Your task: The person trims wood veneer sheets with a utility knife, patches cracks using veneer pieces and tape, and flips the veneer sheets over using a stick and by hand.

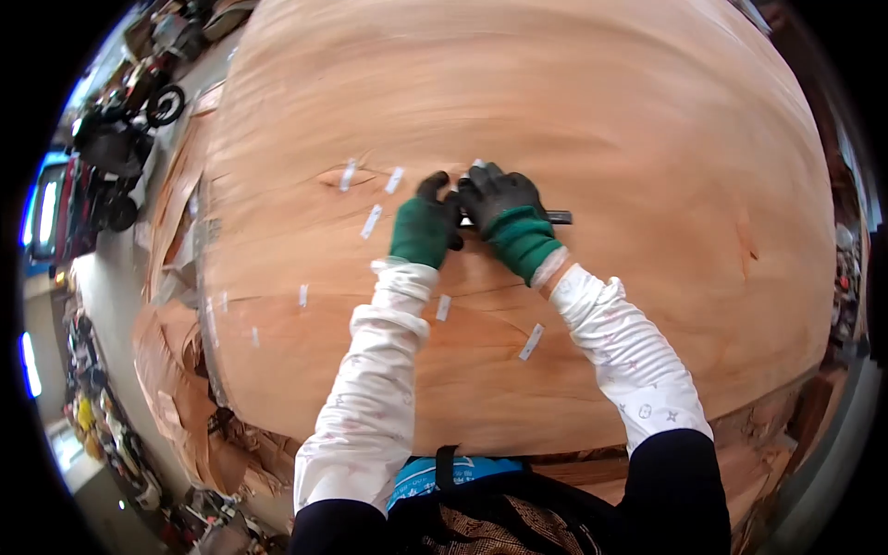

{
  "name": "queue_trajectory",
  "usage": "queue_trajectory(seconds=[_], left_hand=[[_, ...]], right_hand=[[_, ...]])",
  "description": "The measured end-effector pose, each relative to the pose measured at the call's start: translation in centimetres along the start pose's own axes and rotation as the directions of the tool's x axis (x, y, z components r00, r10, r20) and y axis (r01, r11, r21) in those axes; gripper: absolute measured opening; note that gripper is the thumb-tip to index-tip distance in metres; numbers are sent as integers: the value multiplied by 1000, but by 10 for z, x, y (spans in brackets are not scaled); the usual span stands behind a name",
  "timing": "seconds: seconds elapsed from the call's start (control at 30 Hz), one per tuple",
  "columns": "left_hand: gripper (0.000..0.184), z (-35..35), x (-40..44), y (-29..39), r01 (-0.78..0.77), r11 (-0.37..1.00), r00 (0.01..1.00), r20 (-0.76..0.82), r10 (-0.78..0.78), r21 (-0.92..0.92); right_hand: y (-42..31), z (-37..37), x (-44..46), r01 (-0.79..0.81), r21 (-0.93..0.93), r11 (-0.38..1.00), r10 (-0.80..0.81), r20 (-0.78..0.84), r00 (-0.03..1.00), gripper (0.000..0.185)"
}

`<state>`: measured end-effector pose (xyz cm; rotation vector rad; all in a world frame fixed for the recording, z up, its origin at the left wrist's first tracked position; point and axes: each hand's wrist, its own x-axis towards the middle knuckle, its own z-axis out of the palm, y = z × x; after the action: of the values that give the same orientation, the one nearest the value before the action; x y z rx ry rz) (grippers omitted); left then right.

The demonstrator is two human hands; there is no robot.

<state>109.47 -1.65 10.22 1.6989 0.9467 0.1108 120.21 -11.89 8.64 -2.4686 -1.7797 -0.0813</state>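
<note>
A wide sheet of reddish-tan wood veneer lies under both my hands, which wear green gloves with dark palms and fingers. My left hand is curled beside the right one, and what its fingers hold, if anything, is hidden. My right hand closes over a slim black-handled tool; the handle sticks out to the right, and a shiny end shows on the left. Its fingertips press on the veneer at a small white tape strip. More white tape strips are stuck near cracks left of and below my hands.
Torn veneer scraps hang and pile along the sheet's left edge. Beyond them runs a floor strip with a parked motorbike and a red vehicle. Veneer edges also show beneath the near side, by my body.
</note>
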Motion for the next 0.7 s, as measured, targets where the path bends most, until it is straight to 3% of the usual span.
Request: queue_trajectory(seconds=[0.03,0.1,0.13,0.17,0.2,0.27,0.3,0.33,0.37,0.4,0.43,0.47,0.5,0.53,0.57,0.6,0.63,0.67,0.7], left_hand=[[28,-1,-7,4,41,991,999,-32,-37,131],[18,-22,0,6,-165,776,975,-19,222,609],[18,-42,5,10,-236,594,934,10,358,769],[21,-63,19,3,-180,557,940,-24,339,811],[15,-89,23,9,-122,594,943,-93,319,795],[13,-136,5,36,47,839,998,-60,-17,542],[15,-155,-17,41,-22,967,999,40,12,254],[17,-170,-47,38,-73,995,989,126,81,-66],[21,-183,-71,26,-70,931,971,190,146,-358],[21,-192,-102,21,-38,863,961,218,170,-504],[21,-196,-138,29,-69,876,982,120,142,-478],[24,-208,-173,31,-47,849,985,117,127,-526],[27,-216,-203,23,-36,745,987,92,130,-666],[42,-230,-243,32,-106,860,987,49,151,-498],[41,-238,-278,29,-152,848,986,-20,164,-507],[25,-250,-309,33,-274,920,962,-61,268,-282],[20,-266,-341,29,-403,900,914,-119,388,-163],[16,-286,-370,23,-539,842,831,-171,529,-14],[12,-303,-388,18,-630,771,748,-196,634,88]], right_hand=[[-3,-3,-2,4,-28,1000,-5,-44,999,33],[-3,0,7,-38,-57,998,40,32,999,25],[-3,4,6,-19,-97,995,18,-17,1000,23],[-3,6,4,11,-140,990,-19,-52,998,23],[-2,9,3,27,-173,985,-42,-82,996,24],[1,20,0,71,-204,976,-109,-181,977,25],[-1,15,0,67,-220,973,-105,-170,980,26],[-4,10,0,62,-237,970,-101,-157,982,27],[-2,18,0,61,-264,963,-116,-198,973,26],[-1,21,0,77,-270,960,-131,-190,973,25],[2,27,0,84,-304,949,-147,-190,971,27],[5,32,0,94,-338,936,-164,-187,969,30],[9,33,0,111,-350,930,-168,-135,976,36],[13,34,0,134,-361,923,-174,-79,982,43],[12,28,1,136,-347,928,-138,20,990,54],[15,33,-1,115,-358,927,-112,30,993,56],[-1,18,2,112,-333,936,-80,109,991,54],[-36,15,13,192,-389,901,-173,83,981,50],[-15,12,10,181,-372,911,-152,106,983,47]])
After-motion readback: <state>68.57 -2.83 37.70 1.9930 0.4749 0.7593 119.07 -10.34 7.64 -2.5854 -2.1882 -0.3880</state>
